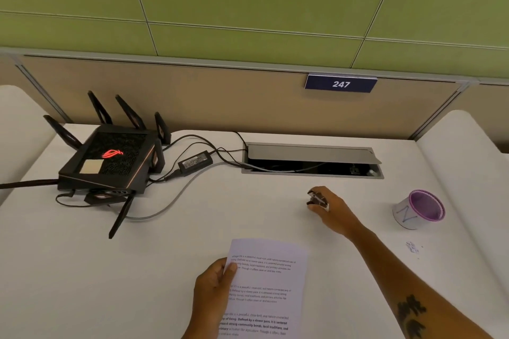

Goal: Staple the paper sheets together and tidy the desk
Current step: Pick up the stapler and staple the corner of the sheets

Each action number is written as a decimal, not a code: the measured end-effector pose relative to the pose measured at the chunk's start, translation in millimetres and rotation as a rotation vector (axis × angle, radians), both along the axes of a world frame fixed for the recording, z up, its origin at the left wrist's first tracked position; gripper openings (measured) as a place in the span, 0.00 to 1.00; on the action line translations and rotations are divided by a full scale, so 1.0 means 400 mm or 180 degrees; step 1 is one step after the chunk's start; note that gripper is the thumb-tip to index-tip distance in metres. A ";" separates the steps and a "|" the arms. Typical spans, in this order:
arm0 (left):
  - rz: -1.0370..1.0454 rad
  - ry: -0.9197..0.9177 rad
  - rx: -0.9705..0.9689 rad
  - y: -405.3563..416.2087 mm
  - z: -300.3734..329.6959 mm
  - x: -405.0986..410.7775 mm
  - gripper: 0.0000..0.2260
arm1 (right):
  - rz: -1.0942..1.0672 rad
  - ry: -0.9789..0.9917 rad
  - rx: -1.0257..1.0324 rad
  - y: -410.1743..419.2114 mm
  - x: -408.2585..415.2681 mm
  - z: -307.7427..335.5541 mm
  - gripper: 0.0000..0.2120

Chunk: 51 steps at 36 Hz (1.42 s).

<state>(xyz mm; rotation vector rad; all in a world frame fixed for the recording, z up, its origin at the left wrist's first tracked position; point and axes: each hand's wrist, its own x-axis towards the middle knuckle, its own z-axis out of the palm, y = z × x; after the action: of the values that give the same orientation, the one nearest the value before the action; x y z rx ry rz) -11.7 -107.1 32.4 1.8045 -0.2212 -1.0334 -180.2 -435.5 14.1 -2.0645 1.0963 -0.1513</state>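
Note:
White paper sheets point(271, 283) printed with text lie near the front edge of the white desk point(192, 242). My left hand point(213, 289) grips their left edge, thumb on top. My right hand point(329, 205) is stretched out over the desk's middle right, with its fingers closed around a small black and silver stapler point(316, 199). A purple mesh cup point(420, 209) with a white paper label stands to the right of that hand.
A black router point(110, 159) with antennas sits at the back left, with a power adapter point(195, 162) and cables trailing to an open cable hatch point(312, 161) at the back. Small paper scraps point(412, 246) lie at the right. A partition with a "247" sign stands behind.

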 end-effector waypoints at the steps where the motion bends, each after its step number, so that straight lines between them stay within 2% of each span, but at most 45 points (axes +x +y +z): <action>1: -0.0009 -0.0032 -0.0015 0.001 0.005 -0.002 0.07 | 0.0112 -0.0006 0.0051 0.015 0.007 0.019 0.15; 6: -0.0115 -0.0179 -0.0111 0.014 0.025 -0.013 0.07 | 0.0792 -0.0003 0.0114 0.098 0.055 0.126 0.17; 11: -0.0211 -0.0347 -0.0175 0.027 0.046 -0.033 0.08 | 0.1573 0.0041 -0.0125 0.191 0.113 0.225 0.20; 19: -0.0487 -0.0639 -0.0162 0.063 0.072 -0.047 0.09 | 0.2510 0.0623 -0.0703 0.316 0.169 0.331 0.22; 27: -0.0592 -0.0765 -0.0244 0.105 0.075 -0.050 0.09 | 0.2805 0.0866 -0.1079 0.393 0.182 0.369 0.23; 38: -0.0788 -0.1063 -0.0288 0.136 0.048 -0.052 0.10 | 0.2979 0.1086 -0.1250 0.457 0.190 0.409 0.22; 51: -0.0740 -0.1121 -0.0424 0.162 0.070 -0.066 0.06 | 0.3099 0.1187 -0.1424 0.498 0.187 0.439 0.19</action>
<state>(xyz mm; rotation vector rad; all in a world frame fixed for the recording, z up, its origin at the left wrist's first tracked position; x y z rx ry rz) -38.1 -42.3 60.3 1.8585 -0.7124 -0.8284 -105.3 -236.5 189.6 -2.8744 0.1336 0.5337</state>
